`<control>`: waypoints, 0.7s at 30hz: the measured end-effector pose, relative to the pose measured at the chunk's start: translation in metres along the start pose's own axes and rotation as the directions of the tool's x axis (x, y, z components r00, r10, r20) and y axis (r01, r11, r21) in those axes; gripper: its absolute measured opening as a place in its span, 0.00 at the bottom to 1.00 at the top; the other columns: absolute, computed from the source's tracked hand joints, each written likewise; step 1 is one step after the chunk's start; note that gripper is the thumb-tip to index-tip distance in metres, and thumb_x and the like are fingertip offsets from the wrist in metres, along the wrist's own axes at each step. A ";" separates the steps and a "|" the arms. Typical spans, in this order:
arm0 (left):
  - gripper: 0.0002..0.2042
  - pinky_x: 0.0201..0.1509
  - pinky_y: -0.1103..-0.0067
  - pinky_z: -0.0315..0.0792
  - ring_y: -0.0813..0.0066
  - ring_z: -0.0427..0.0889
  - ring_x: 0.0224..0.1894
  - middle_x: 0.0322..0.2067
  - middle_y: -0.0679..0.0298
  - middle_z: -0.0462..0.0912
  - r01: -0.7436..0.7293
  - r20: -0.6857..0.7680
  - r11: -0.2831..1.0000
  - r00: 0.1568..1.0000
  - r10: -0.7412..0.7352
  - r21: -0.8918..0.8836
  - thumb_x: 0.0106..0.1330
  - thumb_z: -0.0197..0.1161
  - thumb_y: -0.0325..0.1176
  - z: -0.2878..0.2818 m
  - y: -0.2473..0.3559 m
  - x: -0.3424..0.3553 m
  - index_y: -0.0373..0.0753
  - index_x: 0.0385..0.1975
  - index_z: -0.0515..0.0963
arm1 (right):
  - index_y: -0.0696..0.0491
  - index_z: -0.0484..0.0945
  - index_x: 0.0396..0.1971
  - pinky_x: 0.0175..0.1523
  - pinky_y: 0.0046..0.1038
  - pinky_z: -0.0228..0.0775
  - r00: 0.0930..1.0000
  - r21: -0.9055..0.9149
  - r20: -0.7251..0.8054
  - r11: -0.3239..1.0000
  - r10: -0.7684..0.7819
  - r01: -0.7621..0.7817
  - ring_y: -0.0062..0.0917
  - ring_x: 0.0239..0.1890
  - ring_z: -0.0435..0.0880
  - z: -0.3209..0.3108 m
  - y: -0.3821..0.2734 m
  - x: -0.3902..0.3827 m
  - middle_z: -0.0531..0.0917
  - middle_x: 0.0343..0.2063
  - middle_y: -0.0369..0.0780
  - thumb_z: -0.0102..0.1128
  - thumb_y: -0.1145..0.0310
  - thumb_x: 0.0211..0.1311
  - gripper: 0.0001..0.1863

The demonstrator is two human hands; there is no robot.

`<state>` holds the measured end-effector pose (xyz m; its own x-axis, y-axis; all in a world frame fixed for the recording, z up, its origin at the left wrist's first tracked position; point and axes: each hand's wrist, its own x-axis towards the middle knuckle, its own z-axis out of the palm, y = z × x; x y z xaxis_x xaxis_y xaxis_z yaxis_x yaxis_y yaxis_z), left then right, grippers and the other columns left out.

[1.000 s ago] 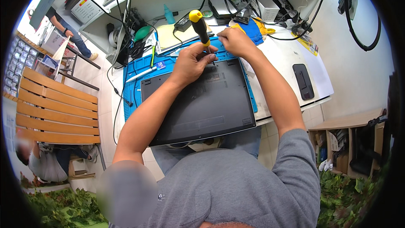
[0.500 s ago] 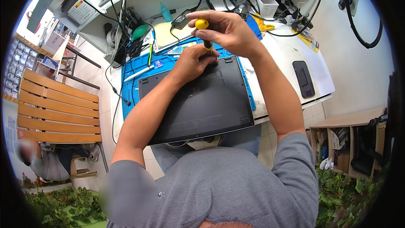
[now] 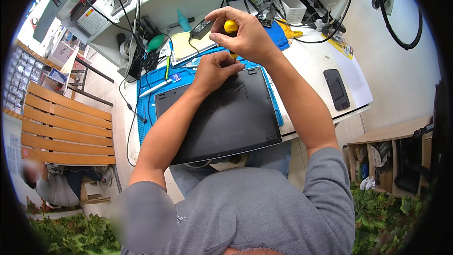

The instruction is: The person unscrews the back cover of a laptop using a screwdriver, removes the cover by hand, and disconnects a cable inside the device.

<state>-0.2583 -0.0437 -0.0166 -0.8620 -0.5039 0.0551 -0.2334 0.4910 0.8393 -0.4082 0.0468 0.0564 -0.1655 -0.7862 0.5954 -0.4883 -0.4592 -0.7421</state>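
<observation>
A black laptop (image 3: 222, 118) lies upside down, its bottom cover with vents facing up, partly on a blue work mat (image 3: 145, 108). At its far edge, near a hinge, my left hand (image 3: 214, 73) is closed, thumb and fingers pinched round the lower part of a screwdriver. Above it, my right hand (image 3: 250, 35) curls round the yellow handle end of the screwdriver (image 3: 230, 26), with thumb and forefinger tips apart. The screwdriver stands roughly upright; its tip is hidden behind my left fingers.
A white pen-like tool (image 3: 155, 88) and a yellow-green tool (image 3: 167, 67) lie left on the mat. A dark phone (image 3: 336, 89) rests at the right. Cables, a teal bottle (image 3: 184, 20) and a white box (image 3: 294, 10) stand behind. A wooden bench (image 3: 68, 127) and another person are at the left.
My right hand has shifted slightly left and up, its fingers turned round the screwdriver handle. My left hand stays by the laptop's far edge. The whole view has moved a little.
</observation>
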 end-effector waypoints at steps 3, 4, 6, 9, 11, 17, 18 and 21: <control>0.13 0.48 0.78 0.82 0.78 0.90 0.39 0.37 0.62 0.93 -0.100 -0.070 0.990 0.993 0.093 -0.095 0.71 0.78 0.36 0.009 0.001 -0.001 0.32 0.44 0.88 | 0.57 0.86 0.53 0.50 0.25 0.84 0.999 0.081 -0.024 0.996 0.027 -0.025 0.20 0.39 0.89 -0.001 0.003 0.002 0.90 0.35 0.37 0.79 0.70 0.63 0.20; 0.13 0.44 0.78 0.82 0.79 0.89 0.34 0.33 0.63 0.93 -0.259 -0.170 0.928 0.961 0.219 -0.267 0.70 0.80 0.36 0.012 -0.005 -0.002 0.32 0.42 0.88 | 0.57 0.86 0.53 0.50 0.25 0.84 0.999 0.085 -0.024 0.996 0.023 -0.021 0.20 0.39 0.89 0.000 0.003 0.003 0.90 0.35 0.37 0.79 0.70 0.63 0.20; 0.13 0.45 0.77 0.82 0.78 0.89 0.36 0.36 0.61 0.93 -0.234 -0.098 0.901 0.972 0.213 -0.365 0.71 0.79 0.36 0.009 -0.012 -0.002 0.32 0.43 0.87 | 0.56 0.85 0.56 0.49 0.20 0.82 0.998 0.035 -0.012 0.998 -0.056 0.056 0.14 0.40 0.85 0.000 0.003 0.005 0.88 0.37 0.33 0.78 0.73 0.67 0.19; 0.14 0.47 0.77 0.82 0.78 0.90 0.40 0.40 0.61 0.94 -0.093 -0.056 0.991 0.995 0.088 -0.093 0.73 0.77 0.36 0.005 -0.007 -0.001 0.31 0.47 0.86 | 0.56 0.86 0.55 0.50 0.21 0.82 0.999 0.028 -0.038 0.999 -0.034 0.035 0.15 0.41 0.85 0.000 0.005 0.001 0.88 0.38 0.34 0.79 0.72 0.66 0.19; 0.15 0.45 0.77 0.82 0.78 0.90 0.38 0.38 0.60 0.93 -0.047 -0.057 0.980 0.997 0.059 0.195 0.72 0.78 0.36 0.004 0.019 -0.001 0.29 0.47 0.87 | 0.57 0.86 0.55 0.51 0.21 0.83 0.999 0.033 -0.050 0.999 -0.010 0.012 0.15 0.41 0.85 -0.005 0.007 -0.002 0.88 0.38 0.34 0.79 0.72 0.66 0.19; 0.10 0.43 0.78 0.82 0.80 0.89 0.36 0.33 0.63 0.93 -0.241 -0.142 0.968 0.958 0.248 0.066 0.69 0.81 0.34 0.007 -0.007 -0.003 0.34 0.39 0.89 | 0.57 0.86 0.55 0.53 0.23 0.83 0.999 0.058 -0.022 0.998 -0.027 0.028 0.17 0.45 0.87 -0.002 0.005 -0.002 0.89 0.40 0.35 0.78 0.69 0.68 0.18; 0.10 0.43 0.78 0.82 0.80 0.89 0.36 0.33 0.63 0.93 -0.243 -0.142 0.968 0.958 0.250 0.066 0.69 0.81 0.34 0.008 -0.004 -0.004 0.34 0.39 0.89 | 0.57 0.86 0.56 0.54 0.24 0.83 0.999 0.047 -0.016 0.998 -0.046 0.046 0.18 0.46 0.87 -0.003 0.004 -0.003 0.89 0.40 0.36 0.76 0.67 0.72 0.17; 0.09 0.43 0.80 0.83 0.82 0.89 0.36 0.34 0.65 0.93 -0.223 -0.221 0.971 0.946 0.236 0.083 0.68 0.81 0.33 0.007 -0.002 -0.008 0.35 0.37 0.90 | 0.59 0.86 0.56 0.56 0.26 0.82 0.978 0.282 -0.181 0.958 0.108 -0.053 0.20 0.47 0.88 -0.004 0.008 -0.009 0.89 0.40 0.37 0.67 0.63 0.79 0.16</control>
<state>-0.2540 -0.0350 -0.0224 -0.7716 -0.5178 0.3694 -0.0722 0.6483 0.7580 -0.4139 0.0513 0.0463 -0.3690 -0.7434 0.5579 -0.2170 -0.5147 -0.8294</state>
